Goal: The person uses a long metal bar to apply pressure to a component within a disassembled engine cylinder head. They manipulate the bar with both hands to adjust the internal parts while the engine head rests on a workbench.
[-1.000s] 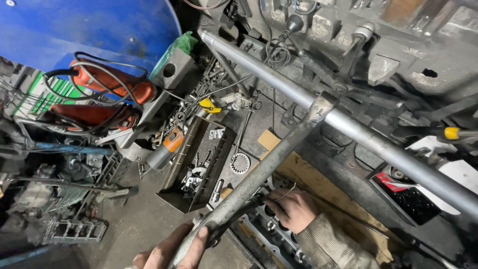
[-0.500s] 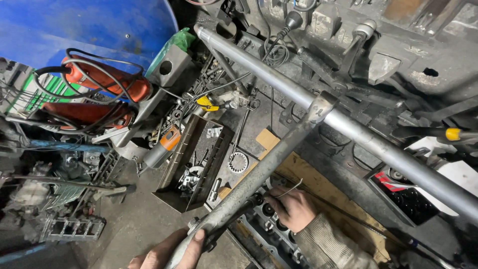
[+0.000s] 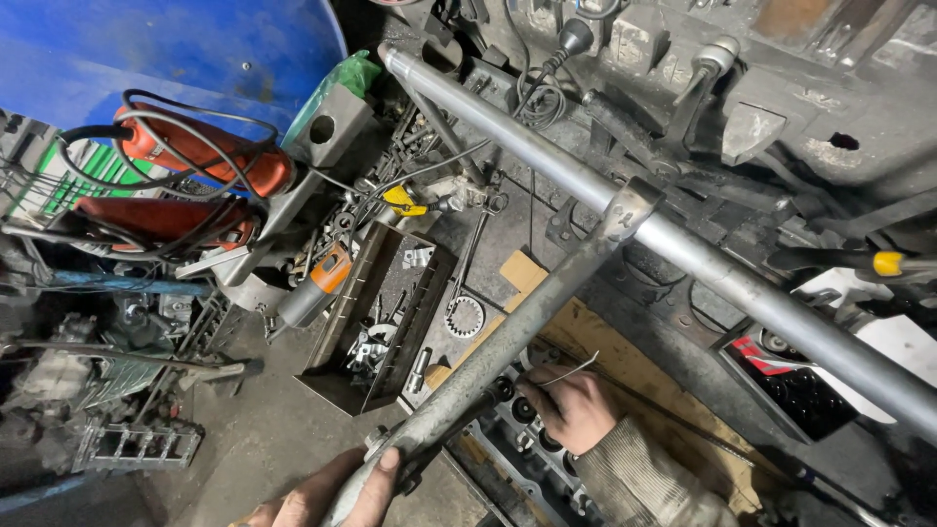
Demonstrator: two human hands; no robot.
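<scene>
Two bare hands at the near edge. Left hand (image 3: pixel 332 493): grip wrapped around the lower end of a long grey metal tube (image 3: pixel 508 346), thumb laid along it. This tube rises diagonally up and right to a welded joint on a second, thicker grey steel tube (image 3: pixel 703 263), which crosses the view from upper left to lower right.

Right hand (image 3: pixel 576 405), with a knitted beige sleeve: fingers pressed together on a thin bent steel wire (image 3: pixel 571 371), pinching it just beside the diagonal tube, above a dark engine block with round bores (image 3: pixel 522 439).

One flat sheet of brown cardboard (image 3: pixel 625 361), lying under the hand and the block.

One toothed metal ring gear (image 3: pixel 465 316), lying flat just left of the diagonal tube.

One open rusty metal tray (image 3: pixel 337 322) holding small fittings and bolts, left of the ring gear.

One orange and grey power tool (image 3: pixel 314 288), lying against the left wall of the tray.

One yellow-handled tool (image 3: pixel 402 201), among loose spanners beyond the tray.

Two orange-red cylinders wound with black cable (image 3: pixel 195 156), further left, well apart from both hands.

One blue plastic barrel (image 3: pixel 176 49), at the far upper left.

One large dirty grey cast machine body (image 3: pixel 781 78), filling the far upper right.
</scene>
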